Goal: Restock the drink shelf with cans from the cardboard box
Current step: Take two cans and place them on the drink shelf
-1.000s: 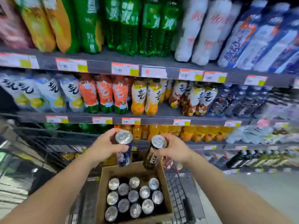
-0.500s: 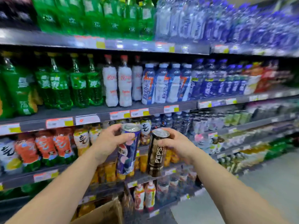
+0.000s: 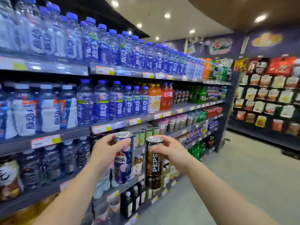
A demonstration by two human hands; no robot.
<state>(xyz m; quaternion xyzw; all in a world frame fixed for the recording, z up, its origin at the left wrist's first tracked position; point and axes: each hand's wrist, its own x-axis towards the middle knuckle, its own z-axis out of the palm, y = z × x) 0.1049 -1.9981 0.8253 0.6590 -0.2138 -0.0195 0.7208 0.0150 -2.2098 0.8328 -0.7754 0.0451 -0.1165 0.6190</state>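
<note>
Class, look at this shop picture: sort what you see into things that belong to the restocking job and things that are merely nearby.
Belongs to the job:
- blue patterned can, held by the left hand
- dark Pepsi can, held by the right hand
- drink shelf

Merely nearby:
- blue-capped water bottles
- green soda bottles
- snack packets on the far rack

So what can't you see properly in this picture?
- Cardboard box: head view, cut off by the bottom edge, blurred.
- Blue can: label partly hidden by the left hand.
- Price tags: head view, too blurred to read.
- Far cans: too small to name.
</note>
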